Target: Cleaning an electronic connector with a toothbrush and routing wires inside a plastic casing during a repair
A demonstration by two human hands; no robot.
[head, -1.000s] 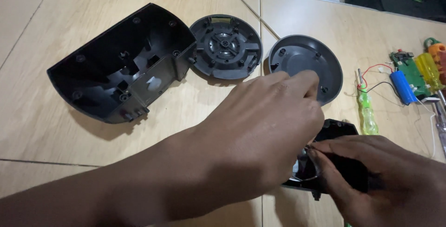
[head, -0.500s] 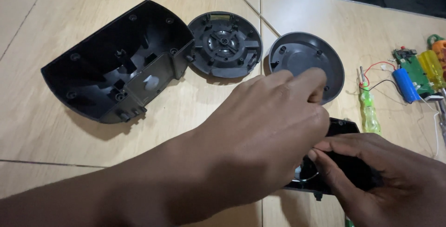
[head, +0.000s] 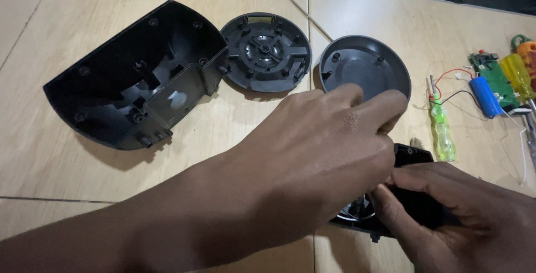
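Observation:
A small black plastic part [head: 413, 155] with a round opening lies on the wooden tabletop at the lower right. My left hand [head: 329, 155] reaches in from the lower left, its fingers curled and closed down on the part's left side, covering most of it. From the bottom right corner my right hand [head: 463, 222] grips the part's right side, thumb and fingers pressed on it. What my left fingertips pinch is hidden.
A large curved black housing shell [head: 134, 77] lies open at the left. Beside it are a ribbed black disc [head: 265, 52] and a dark grey round cover [head: 365, 69]. At the right lie a green-handled screwdriver [head: 442, 133], a blue cylinder [head: 486, 95] wired to a green circuit board [head: 491, 72], and a yellow-handled screwdriver [head: 516, 72].
Both hands stay on the black part with only small finger shifts. The view has drifted slightly, so the loose parts sit a little differently in the frame.

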